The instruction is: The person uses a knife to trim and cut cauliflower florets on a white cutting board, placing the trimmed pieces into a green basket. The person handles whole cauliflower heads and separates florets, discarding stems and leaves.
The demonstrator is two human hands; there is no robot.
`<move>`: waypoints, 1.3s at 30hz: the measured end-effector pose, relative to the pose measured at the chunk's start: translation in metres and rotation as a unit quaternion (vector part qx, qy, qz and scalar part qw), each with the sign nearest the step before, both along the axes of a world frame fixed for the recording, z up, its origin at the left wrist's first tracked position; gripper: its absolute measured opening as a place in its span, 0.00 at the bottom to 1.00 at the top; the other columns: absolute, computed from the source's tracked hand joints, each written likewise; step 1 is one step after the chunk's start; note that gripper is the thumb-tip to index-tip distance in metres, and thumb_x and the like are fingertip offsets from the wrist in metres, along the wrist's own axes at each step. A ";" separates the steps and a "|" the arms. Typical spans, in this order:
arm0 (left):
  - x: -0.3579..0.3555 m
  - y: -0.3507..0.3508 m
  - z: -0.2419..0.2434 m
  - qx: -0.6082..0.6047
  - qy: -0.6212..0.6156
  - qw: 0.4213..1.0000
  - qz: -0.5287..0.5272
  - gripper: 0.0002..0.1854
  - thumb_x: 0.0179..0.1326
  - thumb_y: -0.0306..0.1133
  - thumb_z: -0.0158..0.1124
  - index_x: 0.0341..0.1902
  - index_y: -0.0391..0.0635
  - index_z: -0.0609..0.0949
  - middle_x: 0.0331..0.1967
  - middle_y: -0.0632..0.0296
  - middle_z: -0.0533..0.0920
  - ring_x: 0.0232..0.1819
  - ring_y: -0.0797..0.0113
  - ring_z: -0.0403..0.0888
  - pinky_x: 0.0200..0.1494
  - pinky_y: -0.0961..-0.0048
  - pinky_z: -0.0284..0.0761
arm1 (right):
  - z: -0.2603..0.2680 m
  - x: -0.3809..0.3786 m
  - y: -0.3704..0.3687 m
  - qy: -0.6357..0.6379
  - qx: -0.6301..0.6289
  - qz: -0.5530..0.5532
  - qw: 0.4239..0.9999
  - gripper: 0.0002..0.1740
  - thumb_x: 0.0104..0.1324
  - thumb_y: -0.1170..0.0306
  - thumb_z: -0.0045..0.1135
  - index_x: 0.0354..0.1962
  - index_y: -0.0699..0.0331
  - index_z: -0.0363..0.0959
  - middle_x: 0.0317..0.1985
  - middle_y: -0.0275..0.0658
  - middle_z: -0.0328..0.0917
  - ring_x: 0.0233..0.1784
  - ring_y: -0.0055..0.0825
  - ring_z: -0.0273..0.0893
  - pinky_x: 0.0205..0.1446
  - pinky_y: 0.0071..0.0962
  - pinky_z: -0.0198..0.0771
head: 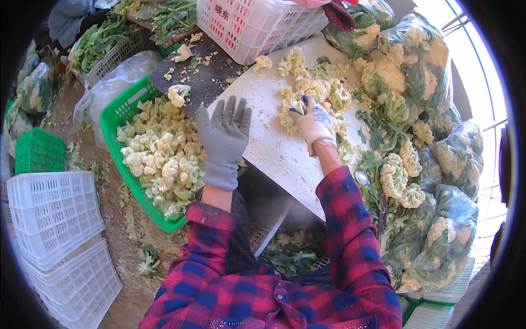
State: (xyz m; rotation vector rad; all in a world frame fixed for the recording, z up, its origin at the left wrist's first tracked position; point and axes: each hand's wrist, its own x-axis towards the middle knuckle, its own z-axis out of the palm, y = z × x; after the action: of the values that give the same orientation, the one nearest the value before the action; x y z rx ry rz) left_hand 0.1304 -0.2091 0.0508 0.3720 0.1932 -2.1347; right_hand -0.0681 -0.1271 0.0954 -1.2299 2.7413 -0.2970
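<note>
My left hand [226, 142], in a grey glove, is held palm down with its fingers spread. It is between the green basket and the white board, and nothing is in it. Cauliflower florets [164, 164] fill much of the green plastic basket [135, 197] to its left. My right hand [316, 123] wears a white glove with dark fingertips. Its thumb and finger grip a cauliflower piece [289, 117] over the white board [267, 127]. More cauliflower pieces [314, 88] lie in a pile just beyond that hand.
Bagged cauliflowers [415, 61] and loose leaves [374, 164] crowd the right side. A white crate [263, 24] stands at the board's far end. Stacked white crates [57, 218] are on the floor at left, near a small green crate [39, 152]. One floret [178, 95] lies on a dark board [205, 78].
</note>
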 end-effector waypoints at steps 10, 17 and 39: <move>-0.025 0.021 -0.008 -0.199 -0.217 0.937 -0.188 0.43 0.68 0.64 0.49 0.78 0.53 0.54 0.73 0.57 0.63 0.73 0.54 0.60 0.70 0.46 0.59 | -0.039 -0.050 -0.009 0.085 -0.019 0.010 0.996 0.23 0.65 0.61 0.54 0.54 0.63 0.71 0.38 0.48 0.84 0.39 0.46 0.84 0.44 0.42 0.77; -0.059 0.046 -0.007 -0.179 -0.323 0.869 -0.329 0.38 0.65 0.67 0.51 0.75 0.66 0.60 0.73 0.62 0.65 0.72 0.60 0.63 0.62 0.42 0.67 | -0.031 -0.008 -0.014 -0.241 -0.133 -0.001 0.961 0.18 0.62 0.61 0.59 0.44 0.65 0.76 0.30 0.42 0.81 0.30 0.29 0.80 0.35 0.31 0.73; -0.037 0.020 -0.015 -0.181 0.108 0.971 -0.112 0.28 0.73 0.55 0.46 0.63 0.46 0.74 0.56 0.59 0.80 0.58 0.63 0.78 0.65 0.63 0.70 | 0.026 0.087 0.004 -0.130 -0.213 0.159 0.955 0.33 0.62 0.66 0.65 0.64 0.58 0.67 0.44 0.44 0.82 0.41 0.31 0.81 0.51 0.30 0.75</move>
State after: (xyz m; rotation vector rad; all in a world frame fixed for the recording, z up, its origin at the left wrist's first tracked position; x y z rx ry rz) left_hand 0.0939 -0.1887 0.0353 -0.0576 -0.1223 -2.3741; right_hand 0.0192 -0.1232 0.1214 -1.5692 2.2767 -0.9719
